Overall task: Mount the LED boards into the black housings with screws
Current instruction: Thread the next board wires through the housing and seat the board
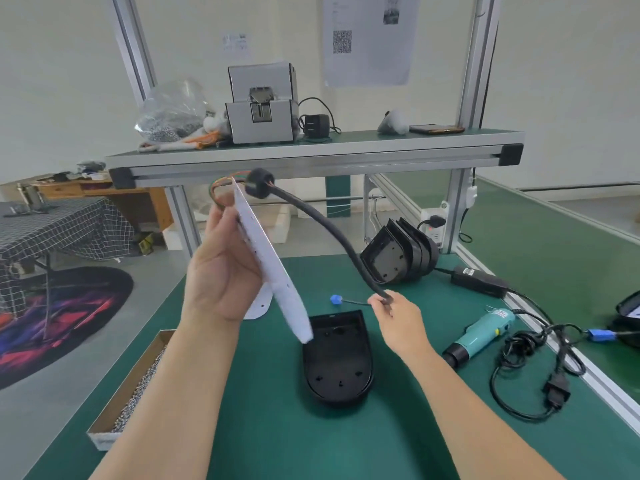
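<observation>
My left hand (225, 268) holds a white LED board (273, 271) up on edge above the green bench, tilted, its lower tip over the open black housing (337, 362) that lies flat on the mat. Coloured wires and a black rubber grommet (261, 183) sit at the board's top end. From the grommet a black cable (332, 233) curves down to my right hand (398, 317), which pinches it near its end. A thin lead with a blue connector (336, 299) trails on the mat by that hand. Another white board (258, 304) lies partly hidden behind my left hand.
A stack of black housings (401, 252) leans at the back right. A teal electric screwdriver (481, 336) and its coiled cord (533, 368) lie on the right. A cardboard box of screws (138, 386) sits at the bench's left edge. A shelf (311, 147) carries a screw feeder.
</observation>
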`<state>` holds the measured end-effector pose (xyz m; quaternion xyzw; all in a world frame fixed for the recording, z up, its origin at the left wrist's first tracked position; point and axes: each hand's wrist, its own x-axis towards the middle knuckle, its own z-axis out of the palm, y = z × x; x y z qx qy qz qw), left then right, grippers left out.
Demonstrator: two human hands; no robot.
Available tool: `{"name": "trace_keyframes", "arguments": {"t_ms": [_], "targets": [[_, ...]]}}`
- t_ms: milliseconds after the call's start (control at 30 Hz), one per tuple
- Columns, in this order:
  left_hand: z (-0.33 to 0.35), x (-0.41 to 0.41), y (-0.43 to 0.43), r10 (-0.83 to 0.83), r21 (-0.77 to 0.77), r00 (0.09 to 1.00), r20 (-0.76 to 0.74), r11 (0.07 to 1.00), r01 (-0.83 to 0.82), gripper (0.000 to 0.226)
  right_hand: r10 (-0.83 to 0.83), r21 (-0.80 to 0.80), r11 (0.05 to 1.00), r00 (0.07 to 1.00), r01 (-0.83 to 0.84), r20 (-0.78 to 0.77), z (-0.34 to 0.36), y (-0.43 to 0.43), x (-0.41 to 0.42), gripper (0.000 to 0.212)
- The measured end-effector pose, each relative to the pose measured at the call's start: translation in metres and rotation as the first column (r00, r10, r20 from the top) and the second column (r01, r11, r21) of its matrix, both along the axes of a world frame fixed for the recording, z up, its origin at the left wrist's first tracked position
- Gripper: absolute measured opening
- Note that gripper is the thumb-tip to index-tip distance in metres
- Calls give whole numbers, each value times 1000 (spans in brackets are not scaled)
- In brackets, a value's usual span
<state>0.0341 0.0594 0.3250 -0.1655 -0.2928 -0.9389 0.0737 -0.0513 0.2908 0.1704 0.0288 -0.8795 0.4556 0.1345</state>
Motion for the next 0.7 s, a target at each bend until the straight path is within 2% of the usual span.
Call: {"name": "trace_keyframes", "arguments": {"t_ms": [67,100,167,233,300,400,500,600,700], "targets": [[-16,-15,-3,159,-164,954,256,979,-119,15,-50,-90,995,998,47,-27,2,3,2,18],[-28,-21,-2,196,-247,907,372,963,-107,18,-69,-181,982,996,56,-65,6,3,5,18],[-57,-29,-3,168,-241,802,573,970,-31,30,-109,-267,962,975,55,-193,19,2,10,24],[-80,-29,-4,100,-194,739,667,980,42,35,-105,-242,970,941,25,-323,33,0,17,31],[-96,-26,-5,60,-176,706,706,980,93,36,-89,-241,970,911,-12,-402,43,-2,22,31],[-115,-26,-5,29,-176,681,731,973,147,37,-82,-290,955,895,-54,-437,52,-3,27,21],[-124,-22,7,65,-311,661,748,914,262,28,-60,-244,968,876,-67,-479,53,-1,28,15],[-132,-26,16,180,-450,680,710,860,242,21,-31,-171,984,877,-58,-480,47,-2,26,17],[-136,-28,20,99,-422,697,710,853,308,15,-10,-166,983,895,-72,-445,38,-3,25,18]]}}
